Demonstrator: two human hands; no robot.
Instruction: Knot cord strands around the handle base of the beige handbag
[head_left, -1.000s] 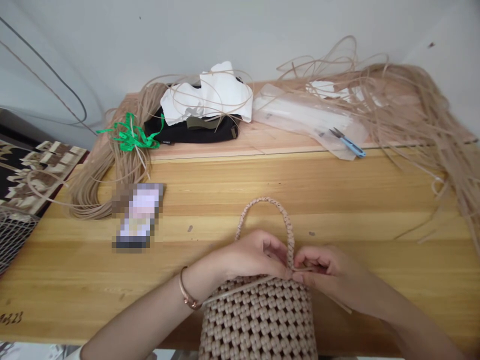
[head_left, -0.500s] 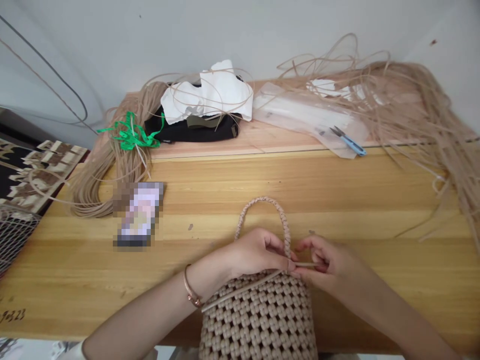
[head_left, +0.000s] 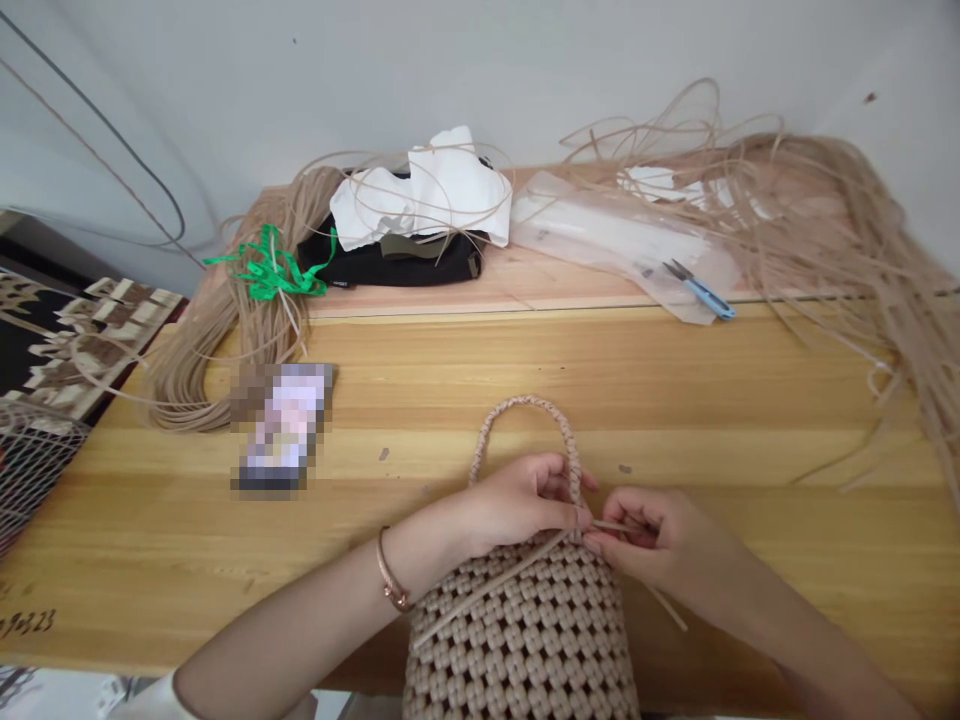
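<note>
A tan woven bag [head_left: 517,630] with an arched braided handle [head_left: 525,402] stands at the table's front edge. My left hand [head_left: 525,500] is closed round the right foot of the handle, its thumb pressing near the bag's rim. My right hand [head_left: 645,530] pinches a tan cord [head_left: 611,525] beside that spot, fingers curled. One loose cord end [head_left: 671,610] hangs below my right hand. Another flat strand [head_left: 487,590] slants down left across the bag's face from under my left thumb.
A phone [head_left: 289,425] lies left on the wooden table [head_left: 420,370]. Behind are a cord bundle [head_left: 180,380] with green ties [head_left: 274,265], a black pouch [head_left: 405,265] under white paper [head_left: 461,190], blue-handled thread snips [head_left: 705,293], a plastic bag [head_left: 555,215] and loose cords [head_left: 847,180].
My right hand has shifted slightly down and right, its index finger now curled in. A cord end now shows below it. My left hand keeps its hold at the handle's foot.
</note>
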